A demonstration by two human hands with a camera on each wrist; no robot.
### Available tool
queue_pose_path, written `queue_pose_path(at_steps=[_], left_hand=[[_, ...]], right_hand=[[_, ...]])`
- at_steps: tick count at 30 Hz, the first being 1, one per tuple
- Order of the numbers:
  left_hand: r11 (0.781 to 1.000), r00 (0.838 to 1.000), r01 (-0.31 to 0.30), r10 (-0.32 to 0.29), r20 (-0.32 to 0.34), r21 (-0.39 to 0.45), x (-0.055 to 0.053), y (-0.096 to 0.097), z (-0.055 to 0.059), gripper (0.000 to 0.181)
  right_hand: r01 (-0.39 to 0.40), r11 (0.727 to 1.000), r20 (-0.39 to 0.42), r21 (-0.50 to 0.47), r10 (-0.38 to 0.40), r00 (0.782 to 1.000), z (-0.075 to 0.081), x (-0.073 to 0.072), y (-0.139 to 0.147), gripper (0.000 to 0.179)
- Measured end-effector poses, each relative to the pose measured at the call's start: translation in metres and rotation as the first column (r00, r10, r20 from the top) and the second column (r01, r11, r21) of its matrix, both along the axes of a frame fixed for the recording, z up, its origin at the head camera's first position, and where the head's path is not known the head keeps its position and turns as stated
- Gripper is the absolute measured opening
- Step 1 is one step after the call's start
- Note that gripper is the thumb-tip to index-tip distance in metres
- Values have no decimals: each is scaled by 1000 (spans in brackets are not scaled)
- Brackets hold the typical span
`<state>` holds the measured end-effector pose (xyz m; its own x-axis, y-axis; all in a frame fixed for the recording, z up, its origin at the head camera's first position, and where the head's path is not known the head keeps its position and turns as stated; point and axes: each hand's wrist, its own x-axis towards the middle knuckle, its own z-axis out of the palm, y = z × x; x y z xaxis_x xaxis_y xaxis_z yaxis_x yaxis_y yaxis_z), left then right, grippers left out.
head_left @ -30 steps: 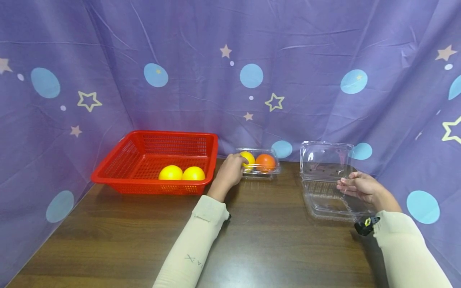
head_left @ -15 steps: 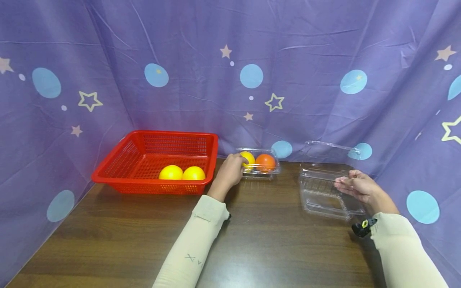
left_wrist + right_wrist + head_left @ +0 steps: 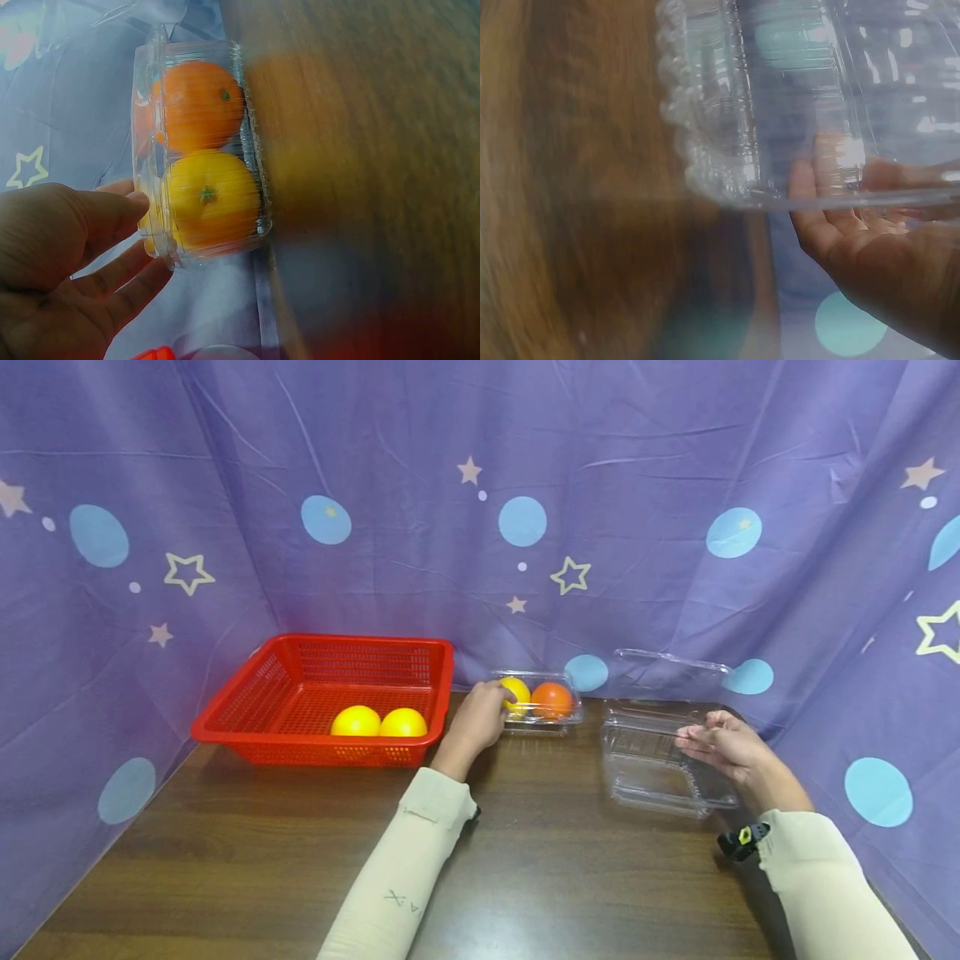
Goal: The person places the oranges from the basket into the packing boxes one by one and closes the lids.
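At the back middle stands a lidded clear plastic clamshell box, with a yellow citrus fruit and an orange one side by side inside. My left hand grips its left end, thumb at the lid's edge and fingers round the corner in the left wrist view. On the right is a second clear clamshell box, its lid raised and no fruit in it. My right hand holds this box by its right side; fingers show through the plastic in the right wrist view.
A red plastic basket stands at the left, with two yellow fruits near its front right corner. A purple curtain with stars and dots hangs behind the brown wooden table.
My right hand has moved left with the second box, whose raised lid has shifted along with it. The left hand and the fruit box stay in place.
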<state>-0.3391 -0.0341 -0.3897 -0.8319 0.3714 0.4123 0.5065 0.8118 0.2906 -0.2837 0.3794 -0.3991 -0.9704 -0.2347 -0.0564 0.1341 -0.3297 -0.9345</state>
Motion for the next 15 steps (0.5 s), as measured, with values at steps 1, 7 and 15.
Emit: queue_pose_path(at_steps=[1,7,15], left_hand=[[1000,1000,-2,2,2,3,0,0,0,23],[1000,1000,-9,9,5,7,0,0,1,23],[1000,1000,3,-3,-28,-6,4,0,6,23]], right_hand=[[0,1000,-3,3,0,1000,0,0,-2,27],[-4,999,-27,43,5,1000,4,1,-17,26],[-3,999,-62,41,5,998,10,4,-42,24]])
